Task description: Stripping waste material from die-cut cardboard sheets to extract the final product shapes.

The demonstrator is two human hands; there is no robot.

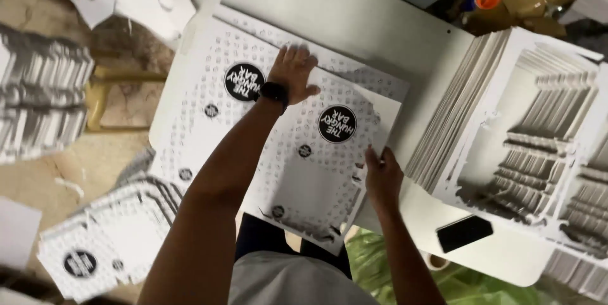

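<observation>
A flat white cardboard box blank (316, 165) with small printed patterns and a round black label lies on top of another like blank (215, 89) on the grey table (354, 20). My left hand (292, 74), with a dark watch on its wrist, presses flat on the upper blank's far edge. At the blank's right edge, my right hand (382, 175) grips the cardboard with its fingers curled over it.
A tall stack of white die-cut blanks (506, 127) leans at the right of the table. A black phone (464, 233) lies near the table's front edge. More printed blanks are piled on the floor at lower left (107, 241) and far left (38, 96).
</observation>
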